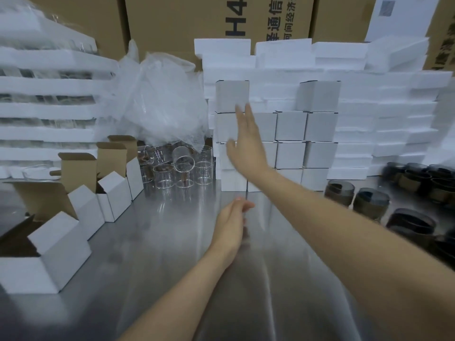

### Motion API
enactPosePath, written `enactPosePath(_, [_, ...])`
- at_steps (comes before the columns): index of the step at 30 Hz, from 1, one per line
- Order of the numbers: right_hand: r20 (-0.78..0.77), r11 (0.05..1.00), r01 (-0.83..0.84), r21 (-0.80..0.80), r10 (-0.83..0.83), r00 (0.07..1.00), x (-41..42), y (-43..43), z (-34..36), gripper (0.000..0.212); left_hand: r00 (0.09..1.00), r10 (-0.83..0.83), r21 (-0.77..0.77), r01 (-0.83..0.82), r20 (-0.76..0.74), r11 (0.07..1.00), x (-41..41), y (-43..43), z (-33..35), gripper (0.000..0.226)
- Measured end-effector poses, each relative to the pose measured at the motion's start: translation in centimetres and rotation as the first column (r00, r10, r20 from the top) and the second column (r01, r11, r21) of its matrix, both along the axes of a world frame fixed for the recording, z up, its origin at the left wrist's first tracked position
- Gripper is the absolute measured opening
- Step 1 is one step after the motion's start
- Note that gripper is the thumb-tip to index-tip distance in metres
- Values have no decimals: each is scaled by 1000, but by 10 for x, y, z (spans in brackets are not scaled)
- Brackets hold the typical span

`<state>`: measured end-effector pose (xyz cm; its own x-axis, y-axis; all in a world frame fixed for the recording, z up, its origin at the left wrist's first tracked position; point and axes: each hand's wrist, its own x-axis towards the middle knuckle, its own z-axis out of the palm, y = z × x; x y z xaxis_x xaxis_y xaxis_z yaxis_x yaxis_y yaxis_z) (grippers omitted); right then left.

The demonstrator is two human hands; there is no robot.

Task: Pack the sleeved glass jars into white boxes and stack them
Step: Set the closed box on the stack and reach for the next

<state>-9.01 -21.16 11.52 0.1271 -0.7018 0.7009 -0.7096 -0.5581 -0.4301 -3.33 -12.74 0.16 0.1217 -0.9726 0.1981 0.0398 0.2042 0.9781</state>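
Observation:
Closed white boxes [290, 153] stand stacked in several columns at the back middle of the metal table [172, 242]. My right hand [246, 141] is raised in front of the left columns, fingers straight, holding nothing; its fingertips reach the top left box [227, 94]. Lower down, my left hand [231, 222] hovers over the table, fingers relaxed and empty. Dark sleeved glass jars [369, 200] sit in a group at the right. Open white boxes [49, 254] with raised brown flaps line the left side.
Clear unsleeved glasses [182, 173] stand behind the open boxes under a heap of plastic wrap [160, 99]. White foam trays [44, 107] are piled at the far left, flat white stacks [384, 119] behind the boxes, and large cardboard cartons [197, 23] along the back.

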Motion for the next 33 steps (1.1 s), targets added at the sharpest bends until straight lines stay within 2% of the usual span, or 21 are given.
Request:
enactPosePath(2, [-2,988,-80,133,81,997,-2,40,-42,59,1000,20,31,-19,-21,999,0,-1,1,34])
enactPosePath(5, [-6,934,-97,343,105,994,-18,88,-94,45,998,12,30,-10,-69,1000,3,4,1,31])
enactPosePath(7, [38,904,-78,419,69,997,-37,110,-114,38,995,69,-61,-64,78,996,7,6,-2,29])
enactPosePath(9, [-29,888,-12,459,29,999,-55,126,-128,31,946,216,-145,-185,241,972,15,6,-4,28])
enactPosePath(11, [-118,897,7,443,51,992,-65,135,-135,24,876,333,-181,-286,347,941,26,6,-5,24])
enactPosePath(15, [-212,917,-50,395,144,966,-61,141,-136,23,706,473,-156,-466,527,871,61,8,0,26])
enactPosePath(18, [-260,930,-62,362,164,952,-59,139,-137,24,573,548,-148,-597,609,789,91,13,7,30])
enactPosePath(22, [-299,932,-55,357,170,939,-59,137,-137,25,425,637,-267,-656,643,706,119,14,18,41])
enactPosePath(25, [-307,933,-54,356,171,936,-59,137,-136,25,382,643,-266,-683,663,681,137,10,24,43])
enactPosePath(29, [-314,932,-52,359,173,934,-58,138,-135,26,402,532,-137,-689,745,712,159,4,21,37])
enactPosePath(33, [-319,934,-50,354,171,932,-58,140,-133,29,375,478,-134,-659,794,740,163,1,19,37])
